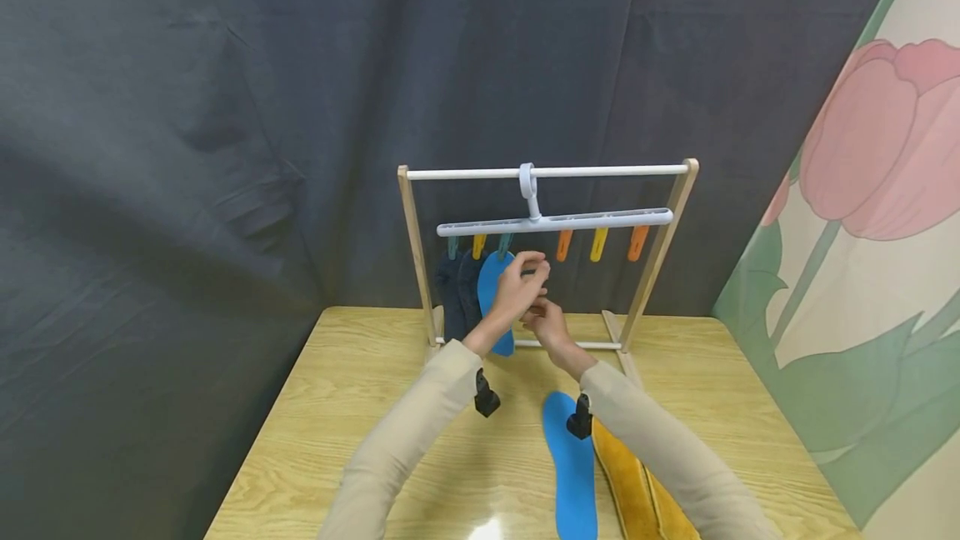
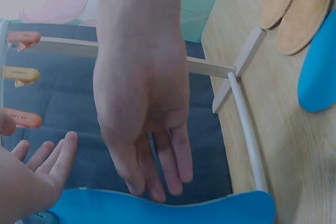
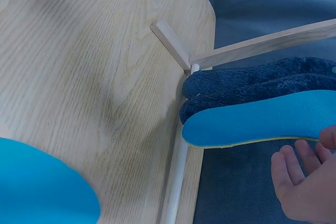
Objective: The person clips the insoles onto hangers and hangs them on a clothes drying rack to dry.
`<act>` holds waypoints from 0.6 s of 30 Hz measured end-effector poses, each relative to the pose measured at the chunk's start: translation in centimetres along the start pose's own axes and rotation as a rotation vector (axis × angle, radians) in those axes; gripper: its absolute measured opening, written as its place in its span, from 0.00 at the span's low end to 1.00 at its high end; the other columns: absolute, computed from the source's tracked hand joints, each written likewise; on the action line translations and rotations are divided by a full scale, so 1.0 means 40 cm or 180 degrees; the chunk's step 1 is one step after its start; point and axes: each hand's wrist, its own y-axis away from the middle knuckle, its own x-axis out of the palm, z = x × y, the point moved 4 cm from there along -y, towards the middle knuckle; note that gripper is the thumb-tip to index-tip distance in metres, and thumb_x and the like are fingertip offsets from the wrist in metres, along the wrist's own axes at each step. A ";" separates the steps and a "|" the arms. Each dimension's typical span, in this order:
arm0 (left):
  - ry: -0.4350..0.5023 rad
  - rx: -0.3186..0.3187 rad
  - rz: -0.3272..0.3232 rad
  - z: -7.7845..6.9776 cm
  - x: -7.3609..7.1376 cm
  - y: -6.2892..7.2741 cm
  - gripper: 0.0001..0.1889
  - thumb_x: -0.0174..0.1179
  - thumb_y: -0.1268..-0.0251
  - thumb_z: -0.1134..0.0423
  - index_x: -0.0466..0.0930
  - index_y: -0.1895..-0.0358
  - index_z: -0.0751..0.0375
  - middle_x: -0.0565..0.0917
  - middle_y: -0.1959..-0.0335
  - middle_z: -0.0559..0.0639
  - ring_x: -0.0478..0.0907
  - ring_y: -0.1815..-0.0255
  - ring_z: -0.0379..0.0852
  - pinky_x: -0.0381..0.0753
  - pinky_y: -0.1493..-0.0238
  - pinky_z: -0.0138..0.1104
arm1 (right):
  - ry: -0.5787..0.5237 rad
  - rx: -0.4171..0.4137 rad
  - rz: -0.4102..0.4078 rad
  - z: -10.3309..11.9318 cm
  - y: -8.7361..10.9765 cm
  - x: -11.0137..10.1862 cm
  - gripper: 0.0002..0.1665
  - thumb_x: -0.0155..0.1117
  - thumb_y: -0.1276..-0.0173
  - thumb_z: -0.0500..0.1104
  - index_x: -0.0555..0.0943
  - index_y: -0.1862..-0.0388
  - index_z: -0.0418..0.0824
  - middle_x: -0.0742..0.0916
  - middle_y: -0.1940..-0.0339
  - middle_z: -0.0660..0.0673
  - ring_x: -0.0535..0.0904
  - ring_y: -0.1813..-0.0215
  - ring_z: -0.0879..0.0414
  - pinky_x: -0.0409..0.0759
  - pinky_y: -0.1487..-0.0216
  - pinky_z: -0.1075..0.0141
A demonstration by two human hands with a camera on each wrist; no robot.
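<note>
A blue insole [image 1: 491, 277] hangs by a teal clothespin [image 1: 506, 245] from the left half of the hanger [image 1: 555, 222]. Two dark fuzzy insoles [image 3: 252, 85] hang beside it. My left hand [image 1: 521, 283] is raised just right of the blue insole's upper part; its fingers are loosely bent, with nothing held between them. Lower and slightly right, my right hand [image 1: 549, 325] has relaxed fingers near the insole's edge. In the left wrist view the right hand's fingers hang straight above the blue insole. Both palms look bare.
The hanger hooks over a white rod on a wooden rack [image 1: 655, 257]. Orange and yellow clothespins [image 1: 598, 245] hang on its right half. On the table [image 1: 360, 440] lie another blue insole [image 1: 573, 473] and two tan-orange insoles [image 1: 626, 482], partly under the right sleeve.
</note>
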 end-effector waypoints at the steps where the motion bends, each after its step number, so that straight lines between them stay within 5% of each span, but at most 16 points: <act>1: -0.0003 0.0005 0.0020 -0.005 0.006 -0.002 0.19 0.51 0.21 0.58 0.70 0.34 0.62 0.77 0.41 0.61 0.84 0.51 0.55 0.85 0.53 0.45 | -0.0015 -0.0027 0.0010 0.001 0.000 -0.001 0.22 0.52 0.24 0.31 0.69 0.33 0.26 0.77 0.40 0.30 0.73 0.39 0.37 0.75 0.38 0.48; 8: 0.0255 0.0058 0.0153 -0.004 0.039 -0.031 0.24 0.52 0.22 0.53 0.66 0.30 0.58 0.72 0.34 0.57 0.80 0.43 0.52 0.83 0.51 0.37 | -0.0025 -0.0160 -0.0012 -0.001 0.000 -0.006 0.21 0.49 0.25 0.27 0.70 0.35 0.25 0.79 0.44 0.30 0.75 0.41 0.36 0.74 0.39 0.44; 14: 0.0364 0.0244 0.0232 0.097 0.074 -0.094 0.28 0.52 0.25 0.43 0.62 0.29 0.48 0.69 0.32 0.50 0.77 0.40 0.45 0.80 0.46 0.34 | 0.0016 -0.0017 -0.0040 -0.003 0.004 -0.008 0.20 0.47 0.27 0.24 0.72 0.38 0.24 0.79 0.49 0.32 0.74 0.42 0.35 0.74 0.38 0.45; 16: 0.0279 0.0172 0.0181 0.066 0.079 -0.085 0.27 0.51 0.24 0.46 0.62 0.28 0.51 0.69 0.32 0.54 0.77 0.40 0.48 0.81 0.46 0.37 | 0.0017 0.0011 -0.0043 -0.002 0.006 -0.010 0.21 0.47 0.28 0.23 0.71 0.38 0.25 0.78 0.48 0.31 0.73 0.41 0.34 0.74 0.37 0.47; 18: 0.0241 0.0143 0.0186 0.076 0.084 -0.095 0.27 0.51 0.23 0.48 0.61 0.27 0.52 0.69 0.33 0.55 0.77 0.40 0.50 0.81 0.46 0.36 | 0.0016 0.0037 -0.0036 -0.002 0.006 -0.009 0.21 0.47 0.28 0.24 0.71 0.37 0.26 0.78 0.46 0.31 0.73 0.40 0.35 0.75 0.37 0.48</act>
